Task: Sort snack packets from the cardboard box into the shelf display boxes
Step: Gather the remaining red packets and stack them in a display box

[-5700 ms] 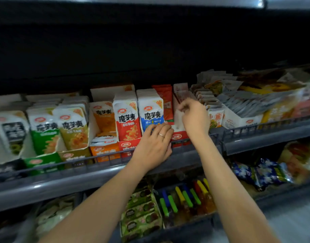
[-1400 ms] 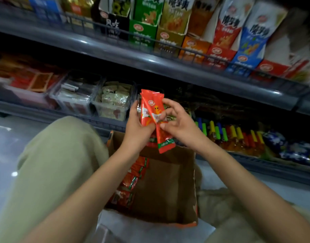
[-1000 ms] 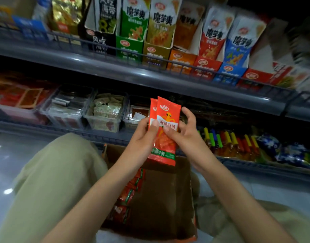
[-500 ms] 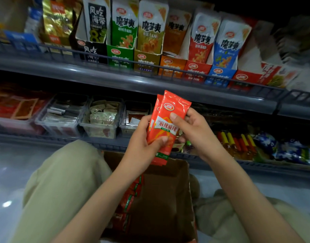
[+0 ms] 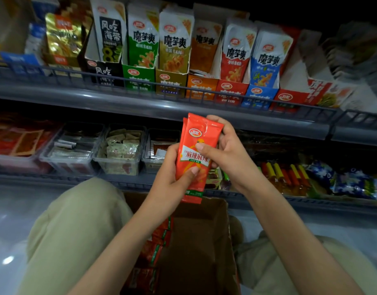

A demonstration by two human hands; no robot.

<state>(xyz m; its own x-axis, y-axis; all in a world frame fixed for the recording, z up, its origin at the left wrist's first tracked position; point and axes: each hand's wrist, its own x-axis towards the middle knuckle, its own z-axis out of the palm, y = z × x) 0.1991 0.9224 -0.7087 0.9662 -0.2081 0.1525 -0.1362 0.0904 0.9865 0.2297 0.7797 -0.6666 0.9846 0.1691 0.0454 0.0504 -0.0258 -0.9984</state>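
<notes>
Both hands hold a small stack of red snack packets (image 5: pixel 197 154) upright in front of the lower shelf. My left hand (image 5: pixel 172 184) grips the stack from below, thumb across its front. My right hand (image 5: pixel 223 154) holds its right edge, thumb on the label. Beneath them the brown cardboard box (image 5: pixel 196 241) stands open between my knees, with more red packets (image 5: pixel 155 250) lined along its left wall. On the upper shelf stands a row of display boxes; the red display box (image 5: pixel 290 97) at the right looks nearly empty.
The upper shelf has a grey wire front rail (image 5: pixel 162 88). Clear plastic bins (image 5: pixel 119 152) with small packets sit on the lower shelf, coloured tubes (image 5: pixel 285 173) and blue bags (image 5: pixel 341 179) to the right. My knees in beige trousers (image 5: pixel 76 231) flank the box.
I left the upper shelf, took red packets from the cardboard box and squared them into a stack. In the last second the stack rose slightly and my view tilted up.
</notes>
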